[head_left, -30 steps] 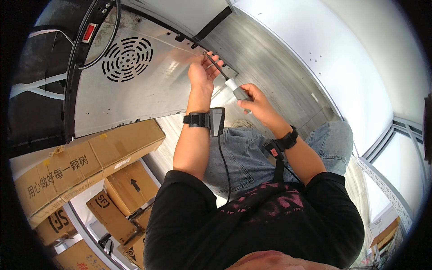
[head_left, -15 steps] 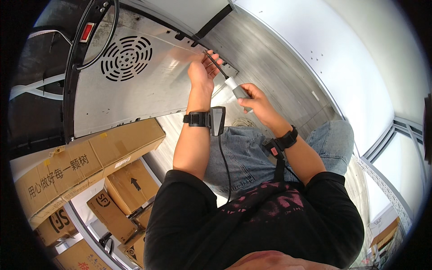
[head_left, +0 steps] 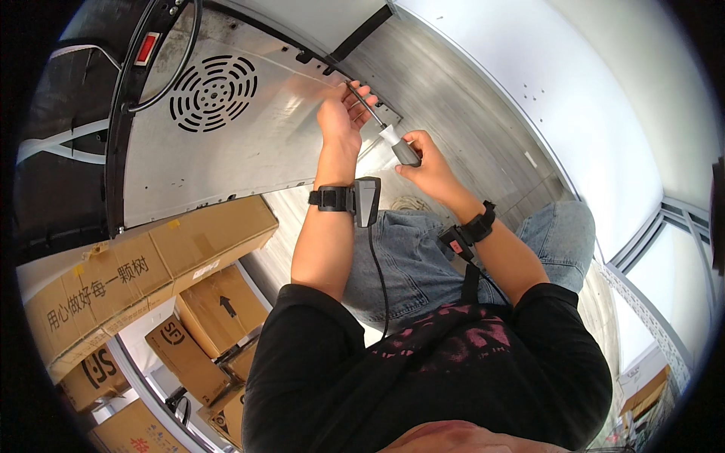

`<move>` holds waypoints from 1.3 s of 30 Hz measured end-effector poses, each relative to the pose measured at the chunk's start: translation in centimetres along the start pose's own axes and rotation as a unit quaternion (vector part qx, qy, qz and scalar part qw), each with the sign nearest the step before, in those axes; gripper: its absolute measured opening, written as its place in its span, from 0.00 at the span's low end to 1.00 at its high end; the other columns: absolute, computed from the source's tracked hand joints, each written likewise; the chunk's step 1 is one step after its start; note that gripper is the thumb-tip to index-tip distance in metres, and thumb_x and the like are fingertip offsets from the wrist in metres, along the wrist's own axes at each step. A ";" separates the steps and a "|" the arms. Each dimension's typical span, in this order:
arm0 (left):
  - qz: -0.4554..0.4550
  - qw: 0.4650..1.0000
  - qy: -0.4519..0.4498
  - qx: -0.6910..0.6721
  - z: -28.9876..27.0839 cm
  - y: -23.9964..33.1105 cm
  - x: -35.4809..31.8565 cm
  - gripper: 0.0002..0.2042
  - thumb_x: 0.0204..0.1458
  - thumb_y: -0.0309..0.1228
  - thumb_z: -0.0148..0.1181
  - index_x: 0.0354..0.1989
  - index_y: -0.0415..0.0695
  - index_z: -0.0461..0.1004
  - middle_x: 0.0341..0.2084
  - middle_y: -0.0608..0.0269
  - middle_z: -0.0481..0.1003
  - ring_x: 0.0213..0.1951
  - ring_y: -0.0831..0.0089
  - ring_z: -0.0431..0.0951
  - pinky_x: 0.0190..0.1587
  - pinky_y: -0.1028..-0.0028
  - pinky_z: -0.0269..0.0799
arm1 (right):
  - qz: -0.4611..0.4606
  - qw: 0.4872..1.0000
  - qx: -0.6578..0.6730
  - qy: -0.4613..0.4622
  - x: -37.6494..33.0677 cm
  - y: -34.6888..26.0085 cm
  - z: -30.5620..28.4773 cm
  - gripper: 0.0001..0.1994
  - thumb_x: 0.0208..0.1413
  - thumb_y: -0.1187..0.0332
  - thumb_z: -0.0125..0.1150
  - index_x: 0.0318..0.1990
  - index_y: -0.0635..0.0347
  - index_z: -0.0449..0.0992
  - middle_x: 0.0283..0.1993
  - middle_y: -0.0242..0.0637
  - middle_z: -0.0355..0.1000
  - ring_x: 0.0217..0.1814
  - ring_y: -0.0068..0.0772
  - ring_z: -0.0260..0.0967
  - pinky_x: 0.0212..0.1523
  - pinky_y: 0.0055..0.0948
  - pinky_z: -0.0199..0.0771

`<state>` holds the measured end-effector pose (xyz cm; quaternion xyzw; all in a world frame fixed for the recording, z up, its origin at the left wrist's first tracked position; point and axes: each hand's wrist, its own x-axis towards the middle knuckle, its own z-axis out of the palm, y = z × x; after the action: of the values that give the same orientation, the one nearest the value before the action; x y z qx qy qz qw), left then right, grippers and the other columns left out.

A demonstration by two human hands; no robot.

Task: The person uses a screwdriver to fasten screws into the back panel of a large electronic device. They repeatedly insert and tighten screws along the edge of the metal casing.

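- Shifts the fingers of the right hand [head_left: 430, 167] on the screwdriver [head_left: 390, 135] since the frame half a second earlier, now hiding the handle's butt end, then visible past the thumb; otherwise keeps nearly the same pose, with a slight drift of the whole view.
- Grasps the handle between right thumb and fingers, with the shaft slanting up and left to the far edge of the metal panel [head_left: 249, 162], short of its right corner.
- Cups the left hand [head_left: 341, 121], palm up and fingers half curled, around the shaft near its tip; cannot tell whether pinching or merely guiding it.
- Seems, as a judgement, to be working a fastener at that edge, perhaps re-gripping between twists; cannot make out the fastener, nor tell tightening from loosening.
- Calls, by the same judgement, for a straight shaft and a seated tip during any twist, with left fingers as guide; risks slipping and scratching the sheet.
- Combines, in the tool, a thick grey handle, white tapering collar and slim dark shaft.
- Faces flat, dull-silver sheet, lightly marked, pierced by a round vent [head_left: 214, 93] of concentric curved slots.
- Borders a long, creased brown cardboard box [head_left: 181, 245] along the panel's near edge, and grey wood-grain floor [head_left: 445, 83] beyond the far one.
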<state>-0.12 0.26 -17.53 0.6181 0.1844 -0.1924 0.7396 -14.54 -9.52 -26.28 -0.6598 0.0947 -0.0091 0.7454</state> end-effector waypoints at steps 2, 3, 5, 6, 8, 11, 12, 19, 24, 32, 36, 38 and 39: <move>0.003 1.000 0.010 0.012 0.1 0.1 -0.1 0.11 0.59 0.36 0.46 0.39 0.43 0.72 0.32 0.63 0.77 0.31 0.71 0.77 0.33 0.73 0.69 | -0.046 0.992 -0.111 0.039 -0.2 -0.3 0.2 0.23 0.45 0.75 0.64 0.51 0.61 0.64 0.42 0.38 0.64 0.41 0.30 0.65 0.40 0.32 0.68; 0.006 1.000 0.011 0.017 0.1 0.0 0.0 0.11 0.59 0.36 0.47 0.39 0.43 0.72 0.31 0.64 0.77 0.31 0.72 0.77 0.33 0.73 0.69 | -0.069 0.982 -0.166 0.058 -0.3 -0.6 0.4 0.23 0.45 0.75 0.65 0.50 0.62 0.64 0.42 0.38 0.65 0.41 0.32 0.65 0.40 0.33 0.68; 0.014 0.999 0.013 0.028 -0.1 -0.1 0.1 0.10 0.59 0.36 0.49 0.39 0.43 0.72 0.30 0.65 0.77 0.31 0.73 0.77 0.33 0.73 0.69 | -0.035 0.977 -0.208 0.030 -0.8 -2.9 0.4 0.27 0.42 0.74 0.66 0.51 0.64 0.63 0.42 0.45 0.67 0.44 0.39 0.67 0.43 0.34 0.68; 0.016 0.999 0.015 0.027 -0.2 -0.2 0.2 0.10 0.59 0.36 0.49 0.39 0.43 0.72 0.30 0.65 0.77 0.30 0.73 0.77 0.33 0.73 0.69 | -0.018 0.973 -0.229 0.015 -1.0 -3.6 0.5 0.28 0.41 0.73 0.67 0.52 0.65 0.63 0.42 0.48 0.67 0.46 0.43 0.68 0.44 0.35 0.68; 0.017 0.999 0.011 0.026 0.0 -0.3 0.4 0.09 0.59 0.35 0.49 0.39 0.44 0.72 0.29 0.66 0.77 0.30 0.74 0.77 0.33 0.73 0.69 | -0.058 0.986 -0.153 0.013 -0.9 -2.5 0.5 0.28 0.43 0.71 0.66 0.54 0.64 0.62 0.42 0.47 0.68 0.44 0.40 0.69 0.40 0.35 0.69; 0.009 0.999 0.021 0.032 -0.1 -0.2 0.4 0.09 0.60 0.34 0.49 0.39 0.43 0.72 0.30 0.65 0.77 0.29 0.74 0.77 0.33 0.73 0.69 | 0.119 0.979 0.147 -0.081 -0.9 -4.2 -0.7 0.27 0.48 0.69 0.63 0.56 0.63 0.60 0.43 0.45 0.68 0.40 0.34 0.70 0.33 0.32 0.70; 0.010 0.999 0.023 0.032 -0.3 -0.1 0.3 0.09 0.60 0.34 0.48 0.39 0.43 0.73 0.30 0.65 0.77 0.30 0.74 0.77 0.33 0.73 0.68 | 0.214 0.930 0.272 -0.125 -0.8 -5.0 -1.2 0.27 0.50 0.69 0.61 0.56 0.63 0.59 0.43 0.44 0.68 0.39 0.32 0.70 0.31 0.30 0.70; -0.018 1.000 0.000 -0.009 -0.2 0.4 0.0 0.09 0.59 0.33 0.47 0.40 0.43 0.72 0.33 0.62 0.77 0.32 0.71 0.77 0.34 0.72 0.68 | 0.122 0.970 0.202 -0.062 -0.4 -2.8 0.0 0.24 0.53 0.71 0.58 0.57 0.61 0.59 0.41 0.40 0.67 0.36 0.30 0.69 0.28 0.26 0.69; -0.022 1.000 -0.008 -0.004 0.0 0.4 -0.4 0.08 0.57 0.31 0.49 0.41 0.43 0.71 0.31 0.64 0.76 0.29 0.75 0.76 0.30 0.75 0.67 | -0.074 0.971 -0.218 0.059 -0.1 -1.3 0.9 0.25 0.48 0.71 0.64 0.53 0.61 0.63 0.42 0.38 0.66 0.38 0.32 0.69 0.36 0.28 0.71; 0.002 0.999 0.012 0.049 -0.5 -0.2 0.2 0.06 0.55 0.26 0.51 0.39 0.46 0.72 0.30 0.66 0.76 0.27 0.77 0.75 0.29 0.76 0.66 | 0.156 0.969 0.159 -0.109 0.8 -3.1 -1.2 0.27 0.47 0.74 0.64 0.55 0.61 0.62 0.44 0.38 0.67 0.41 0.29 0.68 0.38 0.28 0.71; 0.003 0.999 0.007 0.047 -0.1 0.2 -0.1 0.06 0.56 0.28 0.49 0.39 0.45 0.72 0.30 0.65 0.77 0.28 0.76 0.76 0.30 0.75 0.66 | 0.145 0.968 0.172 -0.112 1.1 -1.7 -1.7 0.27 0.48 0.75 0.62 0.57 0.62 0.62 0.44 0.39 0.68 0.41 0.29 0.67 0.39 0.28 0.70; -0.002 0.999 0.003 0.040 -0.1 0.4 -0.2 0.07 0.57 0.30 0.49 0.39 0.44 0.72 0.29 0.65 0.77 0.28 0.75 0.76 0.30 0.75 0.66 | 0.057 0.995 0.039 -0.078 0.9 -1.1 -1.3 0.28 0.47 0.74 0.63 0.58 0.62 0.62 0.44 0.39 0.68 0.41 0.30 0.67 0.40 0.29 0.69; -0.007 1.000 0.004 0.028 0.0 0.4 -0.3 0.07 0.57 0.30 0.48 0.39 0.44 0.72 0.30 0.64 0.77 0.28 0.75 0.76 0.30 0.75 0.66 | 0.012 0.998 -0.029 -0.060 0.7 -0.9 -1.2 0.28 0.47 0.74 0.63 0.58 0.63 0.62 0.45 0.39 0.68 0.42 0.31 0.67 0.41 0.29 0.69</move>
<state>-0.18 0.31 -16.99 0.6383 0.1856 -0.2001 0.7198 -13.89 -10.87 -25.57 -0.6794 0.0579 0.0423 0.7302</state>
